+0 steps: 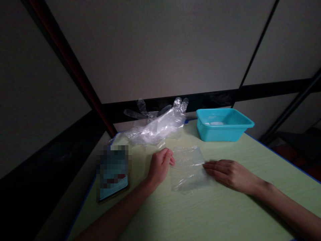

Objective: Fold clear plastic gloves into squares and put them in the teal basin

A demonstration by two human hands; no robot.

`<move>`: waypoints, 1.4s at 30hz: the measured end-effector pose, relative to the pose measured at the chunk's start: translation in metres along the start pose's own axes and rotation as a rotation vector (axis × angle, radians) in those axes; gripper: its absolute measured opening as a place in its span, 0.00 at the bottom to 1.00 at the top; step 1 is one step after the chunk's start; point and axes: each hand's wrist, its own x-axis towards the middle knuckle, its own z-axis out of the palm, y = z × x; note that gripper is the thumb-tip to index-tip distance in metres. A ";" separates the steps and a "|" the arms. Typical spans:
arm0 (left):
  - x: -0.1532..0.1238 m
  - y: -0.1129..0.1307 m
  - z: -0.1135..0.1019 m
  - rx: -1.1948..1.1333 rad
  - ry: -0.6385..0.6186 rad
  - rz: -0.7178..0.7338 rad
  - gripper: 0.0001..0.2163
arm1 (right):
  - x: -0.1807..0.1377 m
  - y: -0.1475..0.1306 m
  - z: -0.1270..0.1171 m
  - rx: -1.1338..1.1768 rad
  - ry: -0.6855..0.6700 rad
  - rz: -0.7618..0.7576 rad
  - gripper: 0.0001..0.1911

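Note:
A thin clear plastic piece (189, 169), roughly square and creased, lies flat on the pale green table between my hands. It is the same sort of film as the disposable gloves behind, but no glove fingers show on it. My left hand (160, 164) rests at its left edge with fingers curled in; whether they grip anything is hidden. Along the right edge, my right hand (224, 172) lies low with its fingers stretched out together, the tips touching the film. Beyond my left hand is a loose heap of clear disposable gloves (157, 129), some fingers sticking up against the wall panel.
A turquoise plastic basin (220, 132) stands at the back right, with something clear or whitish inside. At the left edge leans a phone or tablet (114, 190), its screen mostly blurred out. The table (160, 221) has a blue rim; dark-trimmed panels rise behind it.

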 end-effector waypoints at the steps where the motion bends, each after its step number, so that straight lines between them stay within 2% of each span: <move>1: 0.000 -0.001 0.000 0.014 0.004 0.003 0.12 | 0.000 0.000 0.000 0.001 0.000 0.001 0.15; 11: 0.000 -0.005 0.000 0.071 0.064 -0.017 0.10 | -0.001 0.002 0.001 0.029 -0.020 0.015 0.15; 16: 0.000 -0.005 0.000 0.061 0.073 -0.025 0.10 | 0.004 0.003 -0.004 0.143 -0.013 0.052 0.16; 24: 0.003 -0.003 0.000 -0.002 0.076 -0.100 0.10 | 0.024 0.017 -0.020 0.525 -0.137 0.374 0.17; 31: 0.008 0.000 -0.002 -0.005 0.120 -0.144 0.09 | 0.045 0.037 -0.010 0.898 -0.148 0.595 0.18; 35: 0.011 -0.004 -0.004 -0.016 0.101 -0.172 0.09 | 0.049 0.040 0.000 0.916 -0.141 0.737 0.16; 39: 0.012 -0.007 -0.004 -0.036 0.071 -0.202 0.08 | 0.046 0.040 0.014 0.934 -0.038 0.856 0.07; 42: 0.013 -0.006 -0.004 -0.051 0.077 -0.221 0.08 | 0.044 0.038 0.021 0.944 0.059 0.900 0.11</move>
